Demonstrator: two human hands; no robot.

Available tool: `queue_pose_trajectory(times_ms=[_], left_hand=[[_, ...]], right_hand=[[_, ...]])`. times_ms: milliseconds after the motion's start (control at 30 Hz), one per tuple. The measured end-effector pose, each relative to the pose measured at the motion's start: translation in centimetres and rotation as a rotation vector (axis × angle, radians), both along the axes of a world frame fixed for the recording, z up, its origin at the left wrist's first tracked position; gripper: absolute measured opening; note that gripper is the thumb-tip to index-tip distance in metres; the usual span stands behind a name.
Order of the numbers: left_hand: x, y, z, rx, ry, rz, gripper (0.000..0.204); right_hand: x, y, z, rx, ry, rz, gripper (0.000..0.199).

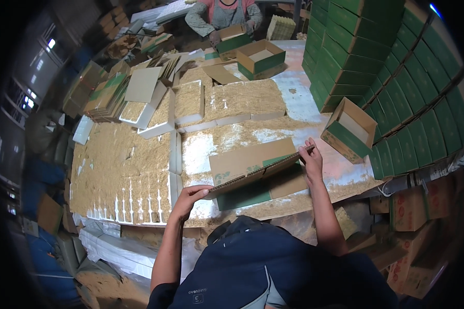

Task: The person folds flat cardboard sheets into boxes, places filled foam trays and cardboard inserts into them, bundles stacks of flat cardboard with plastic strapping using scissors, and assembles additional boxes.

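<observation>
Both my hands hold a tilted brown cardboard carton blank (260,173) by its ends, its corrugated edge facing up. My left hand (189,198) pinches the near left end, thumb on top. At the right end, my right hand (310,162) grips the edge between thumb and fingers. Flat brown-and-green cardboard (250,153) shows behind and below that edge on the table; whether it is part of the same blank I cannot tell. An open-topped brown-and-green box (349,129) stands to the right of my right hand.
Tall stacks of green boxes (340,56) rise along the right. Sawdust-like material (123,170) covers much of the table, around white foam trays (162,129). Flattened cartons (105,95) are piled at left. Across the table, a person (224,15) handles another box; an open box (261,57) stands nearby.
</observation>
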State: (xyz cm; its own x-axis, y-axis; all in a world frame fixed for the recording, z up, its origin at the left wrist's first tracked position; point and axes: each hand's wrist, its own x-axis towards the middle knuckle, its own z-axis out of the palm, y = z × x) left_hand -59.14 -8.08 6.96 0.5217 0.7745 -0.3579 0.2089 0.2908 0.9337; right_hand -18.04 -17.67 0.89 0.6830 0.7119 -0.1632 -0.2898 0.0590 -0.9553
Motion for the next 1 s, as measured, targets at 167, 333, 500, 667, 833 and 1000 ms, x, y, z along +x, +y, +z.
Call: queue_pose_trajectory(times_ms=[167,333,500,667,833,1000], left_hand=[[0.7,-0.6,1.1,-0.021,0.098,-0.048,0.022],[0.4,0.0,1.1,0.051,0.219,-0.033,0.026],[1.7,0.2,4.5,0.551,0.477,-0.283,0.029],[1.4,1.3,4.5,0.826,0.674,-0.618,0.033],[1.4,3.4,7.4,0.642,0.512,-0.202,0.037],[2.7,4.4,6.1,0.910,0.542,-0.214,0.059]], right_hand=[[-0.1,-0.2,-0.8,0.040,-0.043,0.026,0.074],[-0.4,0.0,0.0,0.097,-0.066,0.091,0.074],[0.8,-1.1,-0.3,0.116,-0.048,0.153,0.075],[0.3,-0.4,1.2,0.102,-0.018,0.278,0.075],[-2.9,0.6,7.3,0.146,-0.064,0.473,0.079],[-6.8,3.3,6.5,0.062,-0.177,0.476,0.066]])
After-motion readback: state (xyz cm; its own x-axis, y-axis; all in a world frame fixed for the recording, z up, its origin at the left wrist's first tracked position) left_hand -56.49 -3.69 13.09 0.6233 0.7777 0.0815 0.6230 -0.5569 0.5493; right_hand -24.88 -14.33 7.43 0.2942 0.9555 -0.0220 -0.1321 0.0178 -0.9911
